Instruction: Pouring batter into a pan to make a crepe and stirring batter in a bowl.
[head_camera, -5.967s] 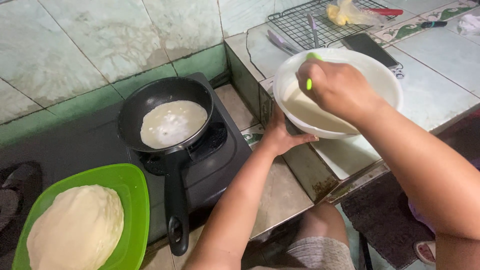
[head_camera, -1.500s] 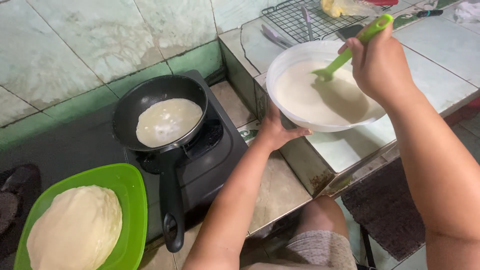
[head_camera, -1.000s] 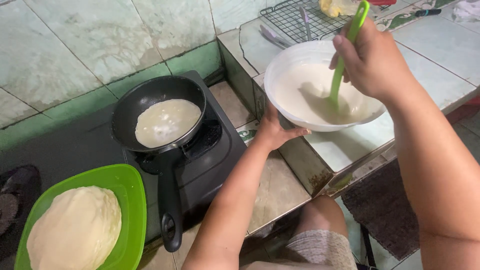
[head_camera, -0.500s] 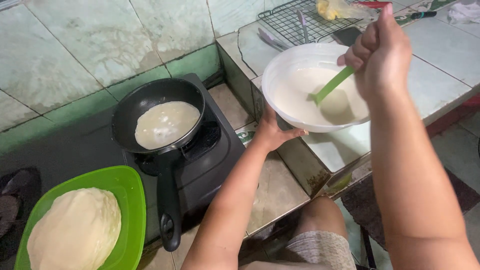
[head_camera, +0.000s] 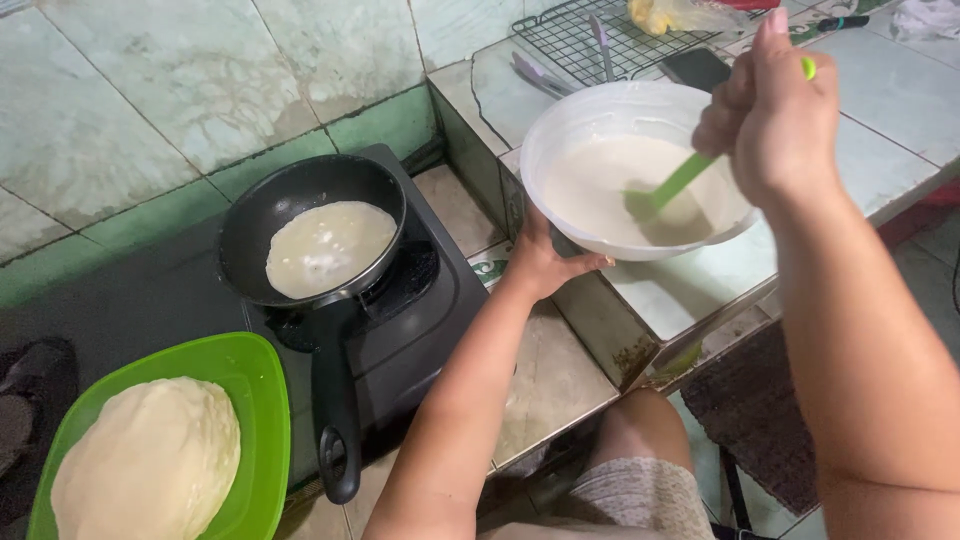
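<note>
Head view, as I read it: right hand (head_camera: 775, 115) fisted around a green spatula (head_camera: 672, 187), its blade sunk in pale batter inside the white bowl (head_camera: 560, 135) on the tiled bench (head_camera: 900, 95). Left hand (head_camera: 545, 262) cups the bowl's near side from below. Left of it, a black pan (head_camera: 250, 215) with a thin pancake (head_camera: 328, 247) sits on the stove (head_camera: 430, 310); a green tray (head_camera: 255, 400) holds stacked pancakes (head_camera: 150, 460).
</note>
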